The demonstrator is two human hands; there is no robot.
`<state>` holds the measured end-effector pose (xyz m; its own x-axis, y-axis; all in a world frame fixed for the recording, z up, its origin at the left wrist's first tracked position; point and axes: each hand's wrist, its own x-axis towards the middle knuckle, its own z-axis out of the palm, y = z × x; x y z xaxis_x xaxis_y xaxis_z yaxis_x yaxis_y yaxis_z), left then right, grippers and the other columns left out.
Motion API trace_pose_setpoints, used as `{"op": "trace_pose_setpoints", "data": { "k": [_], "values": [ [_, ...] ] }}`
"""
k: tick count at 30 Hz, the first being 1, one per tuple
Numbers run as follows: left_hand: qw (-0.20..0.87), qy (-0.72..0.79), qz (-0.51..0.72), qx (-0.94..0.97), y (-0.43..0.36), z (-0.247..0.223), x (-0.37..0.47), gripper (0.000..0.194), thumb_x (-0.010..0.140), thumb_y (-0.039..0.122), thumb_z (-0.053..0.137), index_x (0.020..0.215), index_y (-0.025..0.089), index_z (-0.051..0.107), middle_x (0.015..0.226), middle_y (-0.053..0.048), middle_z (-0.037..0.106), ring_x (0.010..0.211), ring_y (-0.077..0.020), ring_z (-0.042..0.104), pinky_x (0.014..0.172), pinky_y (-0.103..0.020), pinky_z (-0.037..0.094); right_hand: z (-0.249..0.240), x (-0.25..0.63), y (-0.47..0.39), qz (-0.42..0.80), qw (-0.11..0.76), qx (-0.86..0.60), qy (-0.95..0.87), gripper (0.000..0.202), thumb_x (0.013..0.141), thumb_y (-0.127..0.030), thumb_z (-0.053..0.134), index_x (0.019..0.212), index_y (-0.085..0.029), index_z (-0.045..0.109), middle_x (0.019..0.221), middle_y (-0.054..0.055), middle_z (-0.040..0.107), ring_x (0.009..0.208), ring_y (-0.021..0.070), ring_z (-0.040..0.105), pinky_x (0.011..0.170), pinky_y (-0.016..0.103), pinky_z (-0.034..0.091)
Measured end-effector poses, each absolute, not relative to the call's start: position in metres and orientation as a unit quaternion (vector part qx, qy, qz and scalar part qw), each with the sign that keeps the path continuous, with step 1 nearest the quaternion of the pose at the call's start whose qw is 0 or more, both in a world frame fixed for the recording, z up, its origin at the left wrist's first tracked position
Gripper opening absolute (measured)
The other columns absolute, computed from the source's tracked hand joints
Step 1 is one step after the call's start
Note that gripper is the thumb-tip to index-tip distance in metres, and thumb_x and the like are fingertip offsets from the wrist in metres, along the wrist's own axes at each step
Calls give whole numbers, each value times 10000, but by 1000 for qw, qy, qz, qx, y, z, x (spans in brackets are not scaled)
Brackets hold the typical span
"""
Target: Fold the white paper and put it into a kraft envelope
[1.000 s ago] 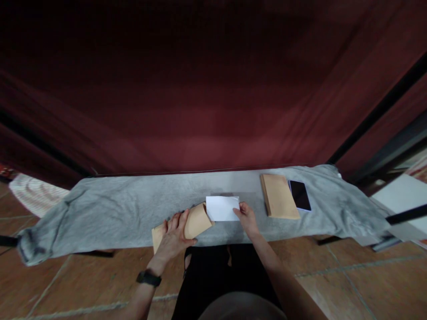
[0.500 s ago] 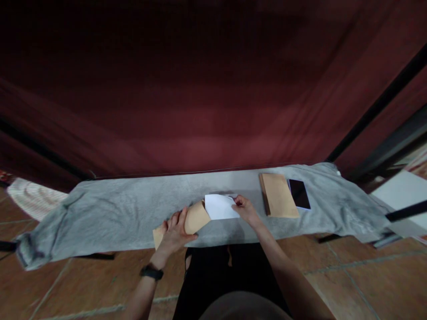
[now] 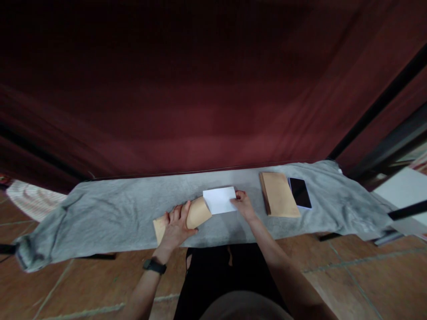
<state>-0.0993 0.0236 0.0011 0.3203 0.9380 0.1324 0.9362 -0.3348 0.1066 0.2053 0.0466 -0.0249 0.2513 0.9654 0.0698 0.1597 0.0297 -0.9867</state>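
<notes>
Across a brown paper envelope (image 3: 199,213) lies my left hand (image 3: 176,226), its thumb and fingers wrapped over the paper. The envelope's mouth faces right, and white paper (image 3: 219,200) sticks out of it. My right hand (image 3: 243,205) pinches the right end of that paper between thumb and fingers. How much of the paper is inside the envelope is hidden. To the right, a stack of brown envelopes (image 3: 280,194) rests beside a dark-screened phone (image 3: 300,193).
A grey cloth (image 3: 116,213) covers the long narrow surface below a dark red panel (image 3: 213,115). Black bars slant at both sides. Striped cloth (image 3: 31,198) is at the far left, and a white board (image 3: 403,191) stands at the far right.
The right end of the white paper has moved slightly up and left, and the paper lies straighter. My right hand has risen a little with it; my left hand has barely moved.
</notes>
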Motion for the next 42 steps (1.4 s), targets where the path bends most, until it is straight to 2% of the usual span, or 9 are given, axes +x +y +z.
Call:
{"op": "trace_pose_setpoints", "data": {
  "k": [5, 8, 13, 16, 18, 22, 27, 34, 42],
  "values": [
    [16, 571, 90, 816, 25, -6, -100, 1093, 712, 403, 748, 1585, 259, 107, 1444, -160, 428, 1371, -359, 369, 1160, -610, 75, -35, 196, 45, 427, 587, -575, -378, 279, 676, -470, 666, 695, -208, 572, 573, -22, 586, 573, 175, 565, 539, 282, 446],
    [17, 571, 92, 816, 26, -8, -100, 1098, 714, 409, 743, 1586, 257, 94, 1436, -159, 435, 1370, -365, 369, 1158, -613, 75, -37, 197, 43, 447, 603, -565, -343, 322, 649, -500, 677, 738, -210, 566, 598, -17, 611, 547, 175, 569, 527, 290, 451],
    [28, 577, 80, 813, 27, -7, -101, 1093, 707, 418, 740, 1586, 243, 116, 1444, -166, 429, 1359, -374, 384, 1150, -614, 98, -36, 207, 40, 446, 613, -554, -345, 440, 626, -365, 688, 1029, -215, 595, 744, -12, 682, 604, 164, 593, 559, 270, 457],
    [30, 575, 77, 814, 28, -7, -101, 1098, 695, 432, 741, 1586, 239, 130, 1449, -167, 425, 1358, -379, 383, 1152, -612, 94, -33, 213, 38, 433, 582, -568, -388, 595, 674, -259, 632, 1260, -222, 535, 769, -21, 695, 598, 151, 587, 559, 256, 449],
    [32, 572, 75, 816, 30, -9, -102, 1116, 685, 446, 742, 1588, 242, 120, 1458, -165, 416, 1367, -378, 371, 1157, -607, 84, -29, 216, 38, 423, 549, -581, -427, 590, 701, -206, 587, 1288, -227, 533, 791, -18, 701, 625, 153, 601, 576, 254, 457],
    [61, 568, 54, 819, 34, -10, -104, 1159, 659, 474, 747, 1591, 253, 94, 1478, -159, 404, 1388, -377, 343, 1164, -597, 69, -15, 221, 40, 384, 466, -593, -534, 383, 709, -134, 539, 1057, -234, 666, 847, -11, 712, 753, 168, 629, 663, 256, 477],
    [84, 563, 47, 821, 38, -13, -107, 1186, 645, 485, 751, 1593, 246, 80, 1479, -163, 402, 1391, -373, 347, 1171, -576, 73, -2, 225, 46, 359, 419, -616, -563, 257, 656, -73, 567, 808, -226, 706, 728, -13, 691, 671, 161, 593, 657, 249, 443],
    [110, 555, 56, 823, 40, -16, -111, 1195, 643, 471, 765, 1595, 254, 75, 1458, -163, 429, 1374, -382, 368, 1162, -601, 74, 4, 232, 52, 367, 409, -617, -563, 197, 616, -91, 603, 674, -243, 714, 595, -23, 665, 575, 157, 557, 564, 237, 382],
    [100, 537, 51, 836, 41, -13, -108, 1227, 626, 477, 774, 1594, 268, 50, 1481, -151, 403, 1399, -384, 347, 1177, -600, 50, 10, 236, 61, 371, 412, -606, -570, 192, 591, -61, 624, 588, -244, 681, 599, -31, 681, 609, 169, 591, 601, 243, 383]
  ]
}}
